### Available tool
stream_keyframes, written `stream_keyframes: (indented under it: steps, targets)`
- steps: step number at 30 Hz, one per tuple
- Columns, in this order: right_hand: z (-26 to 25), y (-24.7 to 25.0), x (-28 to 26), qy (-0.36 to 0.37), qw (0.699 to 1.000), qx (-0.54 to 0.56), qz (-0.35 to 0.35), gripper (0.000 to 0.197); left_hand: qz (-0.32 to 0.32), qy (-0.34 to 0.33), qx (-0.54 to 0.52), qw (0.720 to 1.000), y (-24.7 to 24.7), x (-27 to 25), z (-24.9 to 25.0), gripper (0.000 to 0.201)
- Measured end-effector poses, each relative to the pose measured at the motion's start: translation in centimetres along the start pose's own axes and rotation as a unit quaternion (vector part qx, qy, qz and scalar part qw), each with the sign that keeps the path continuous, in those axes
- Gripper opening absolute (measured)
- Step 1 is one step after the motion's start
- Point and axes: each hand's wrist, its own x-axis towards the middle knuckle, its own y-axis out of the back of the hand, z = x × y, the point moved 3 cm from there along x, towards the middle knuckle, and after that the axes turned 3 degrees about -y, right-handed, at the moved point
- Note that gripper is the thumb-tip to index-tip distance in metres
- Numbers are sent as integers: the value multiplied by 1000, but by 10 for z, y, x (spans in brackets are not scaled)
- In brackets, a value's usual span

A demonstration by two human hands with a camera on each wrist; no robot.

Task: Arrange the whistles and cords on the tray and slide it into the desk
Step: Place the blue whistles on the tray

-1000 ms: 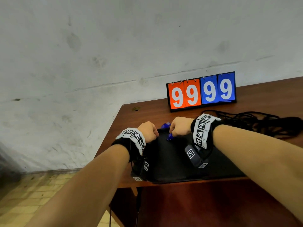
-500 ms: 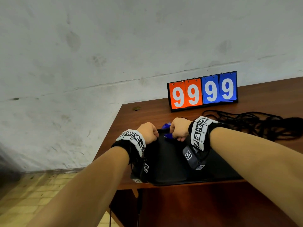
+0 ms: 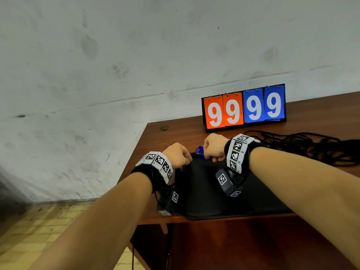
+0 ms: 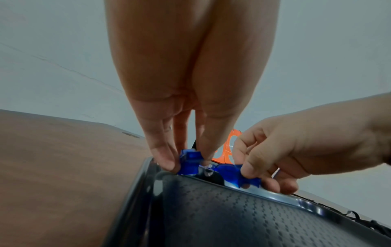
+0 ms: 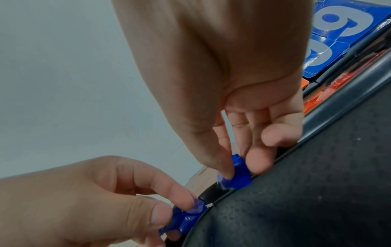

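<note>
Head view. Left hand (image 3: 178,155) and right hand (image 3: 214,146) sit curled, knuckles up, close together at the far left corner of a black tray (image 3: 204,191) on a brown desk (image 3: 175,133). Between the hands shows a bit of blue whistle (image 3: 201,152); the fingertips are hidden here. Black cords (image 3: 311,145) lie heaped on the desk to the right, beyond the right wrist and off the tray. A scoreboard (image 3: 244,108) reading 99 99 stands behind the hands.

Left wrist view. Left hand (image 4: 190,117) points down, thumb and fingertips pressed onto a blue whistle (image 4: 189,161) at the tray's corner rim (image 4: 148,175). Right hand (image 4: 296,150), fingers curled, pinches a second whistle (image 4: 239,175) just beside the first, over the far rim. Whether the two whistles touch cannot be told. The tray's textured floor near the camera is bare.

Right wrist view. Right hand (image 5: 232,83) pinches its whistle (image 5: 239,173) between thumb and forefinger, low against the tray's edge (image 5: 317,130). Left hand (image 5: 95,200) pinches the other whistle (image 5: 184,219) at the same rim, nearer the camera. Scoreboard cards (image 5: 342,33) show at upper right.
</note>
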Motion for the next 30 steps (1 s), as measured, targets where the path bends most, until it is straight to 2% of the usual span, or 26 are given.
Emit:
stream_keyframes:
  steps: [10,17,21,30]
  targets:
    - [-7,-6,6,-1,1000,23,-9,19,-22,-9,-27,999,-2,-1,-1,15]
    - [-15,-11,10,12,999,39,-27,16,-33,-12,-86,996,-4,2,-4,20]
    - [-16,-12,9,23,999,33,-24,7,-17,-2,-79,997,-4,5,-10,21]
    - [-13,-22,10,17,998,8,-60,7,-13,3,-55,998,-4,8,-15,18]
